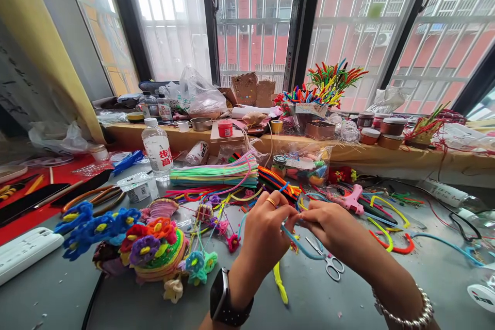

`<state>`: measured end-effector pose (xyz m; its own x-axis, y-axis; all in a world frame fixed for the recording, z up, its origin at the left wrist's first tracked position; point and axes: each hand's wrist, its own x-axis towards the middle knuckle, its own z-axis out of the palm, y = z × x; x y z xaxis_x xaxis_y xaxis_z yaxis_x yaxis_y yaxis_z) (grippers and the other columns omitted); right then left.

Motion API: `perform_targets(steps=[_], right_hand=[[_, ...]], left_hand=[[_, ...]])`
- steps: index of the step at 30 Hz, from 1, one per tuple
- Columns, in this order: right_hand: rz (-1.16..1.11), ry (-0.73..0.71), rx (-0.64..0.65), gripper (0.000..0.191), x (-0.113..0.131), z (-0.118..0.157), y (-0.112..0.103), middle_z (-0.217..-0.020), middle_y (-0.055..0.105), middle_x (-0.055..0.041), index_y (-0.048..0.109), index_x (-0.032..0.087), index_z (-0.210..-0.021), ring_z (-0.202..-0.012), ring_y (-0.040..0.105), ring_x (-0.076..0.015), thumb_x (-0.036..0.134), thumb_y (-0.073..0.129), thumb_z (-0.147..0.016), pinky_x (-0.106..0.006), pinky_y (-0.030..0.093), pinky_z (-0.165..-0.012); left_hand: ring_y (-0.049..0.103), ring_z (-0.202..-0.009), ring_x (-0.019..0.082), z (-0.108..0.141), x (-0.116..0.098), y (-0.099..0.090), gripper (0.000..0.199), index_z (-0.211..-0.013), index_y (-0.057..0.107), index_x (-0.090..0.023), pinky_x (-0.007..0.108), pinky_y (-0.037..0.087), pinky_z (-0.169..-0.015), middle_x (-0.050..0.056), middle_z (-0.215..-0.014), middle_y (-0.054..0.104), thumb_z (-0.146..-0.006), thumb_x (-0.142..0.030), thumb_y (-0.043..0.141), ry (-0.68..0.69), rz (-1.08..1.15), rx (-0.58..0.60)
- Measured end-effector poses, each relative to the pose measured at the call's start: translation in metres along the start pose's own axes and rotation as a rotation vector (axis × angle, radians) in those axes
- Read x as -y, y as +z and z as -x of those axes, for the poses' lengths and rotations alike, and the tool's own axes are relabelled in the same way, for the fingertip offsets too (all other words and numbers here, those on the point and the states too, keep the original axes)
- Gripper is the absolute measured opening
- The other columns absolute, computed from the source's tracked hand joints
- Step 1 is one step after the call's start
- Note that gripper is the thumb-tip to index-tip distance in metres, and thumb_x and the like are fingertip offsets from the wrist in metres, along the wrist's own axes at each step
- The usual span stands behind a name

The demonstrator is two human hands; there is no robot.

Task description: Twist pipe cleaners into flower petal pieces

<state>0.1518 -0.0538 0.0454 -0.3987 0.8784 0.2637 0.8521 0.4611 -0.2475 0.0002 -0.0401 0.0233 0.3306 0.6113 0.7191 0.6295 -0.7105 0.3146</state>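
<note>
Both hands meet above the grey table with fingers pinched close together. My left hand [266, 232], with a ring and a black watch, is closed on a light blue pipe cleaner [307, 252] that loops down below the fingers. The fingertips of my right hand [323, 221] pinch at the same spot, where the fingers hide most of the pipe cleaner. Under the hands, small scissors [333, 266] and a yellow pipe cleaner piece [280, 283] lie on the table. Left of them sits a round piece with fuzzy flowers [154, 247].
Behind the hands lies a bundle of pastel pipe cleaners [216, 172]. A pink glue gun [351, 199] rests to the right. A clear bottle [157, 149] stands at the left, near blue fuzzy flowers [96, 227] and a white power strip [27, 252]. Jars [392, 128] line the sill.
</note>
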Motion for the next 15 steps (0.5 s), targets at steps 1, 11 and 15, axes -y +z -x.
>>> perform_targets(steps=[1, 11, 15], right_hand=[[-0.013, 0.017, -0.022, 0.027, 0.0, -0.001, 0.001, -0.06, 0.055, -0.0023, 0.067, 0.02, -0.067, -0.057, 0.051, -0.0133, 0.018, 0.042, -0.079, -0.023, 0.034, -0.054], [-0.038, 0.22, -0.18, 0.028, 0.017, -0.003, -0.003, -0.057, 0.06, -0.003, 0.065, 0.019, -0.059, -0.055, 0.053, -0.0148, 0.015, 0.043, -0.076, -0.024, 0.035, -0.054], [-0.018, 0.15, -0.268, 0.027, 0.021, -0.005, -0.001, -0.059, 0.056, -0.0023, 0.064, 0.018, -0.063, -0.055, 0.052, -0.0134, 0.016, 0.042, -0.078, -0.023, 0.035, -0.053]], left_hand=[[0.048, -0.063, 0.012, 0.001, 0.0, 0.001, 0.016, -0.068, 0.062, -0.019, 0.028, 0.04, -0.067, 0.002, -0.071, 0.056, -0.077, -0.02, 0.048, 0.037, -0.035, -0.026], [0.044, -0.052, 0.011, 0.003, -0.004, 0.009, 0.009, -0.076, 0.061, -0.017, 0.024, 0.035, -0.05, -0.001, -0.063, 0.06, -0.069, -0.013, 0.059, 0.335, -0.357, -0.353], [0.048, -0.055, 0.011, 0.002, -0.004, 0.007, 0.008, -0.075, 0.061, -0.017, 0.023, 0.038, -0.055, 0.0, -0.063, 0.058, -0.069, -0.013, 0.058, 0.249, -0.348, -0.41]])
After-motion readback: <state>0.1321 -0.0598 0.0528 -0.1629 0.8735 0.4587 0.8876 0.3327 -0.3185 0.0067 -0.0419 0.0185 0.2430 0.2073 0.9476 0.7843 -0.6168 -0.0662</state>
